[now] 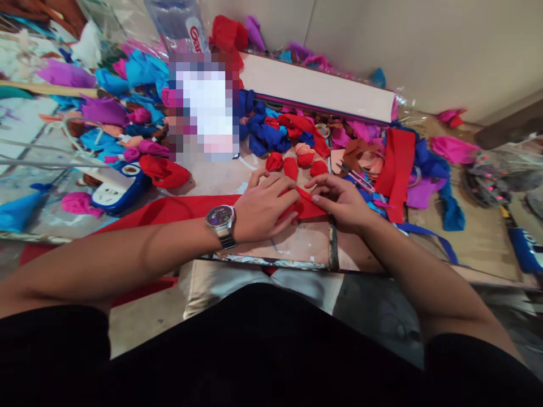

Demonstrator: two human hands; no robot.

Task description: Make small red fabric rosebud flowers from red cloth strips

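A long red strip [190,208] of soft cloth or crepe paper lies across the table, running left under my left forearm and over the front edge. My left hand [268,206], with a watch [220,221] on its wrist, rests on the strip, fingers curled onto it. At the strip's right end, my right hand [341,200] pinches a folded edge between thumb and fingers. Several small rolled red rosettes [291,168] and a peach one [304,154] sit just beyond my fingertips. Part of the strip is hidden beneath my left hand.
Scissors [358,176] and a wide red strip [395,169] lie to the right. Blue strips [267,135] are heaped behind the rosettes, before a long white box [316,85]. A blue-and-white power strip [121,186] stands left, below a plastic bottle [180,25]. Blurred squares cover one patch.
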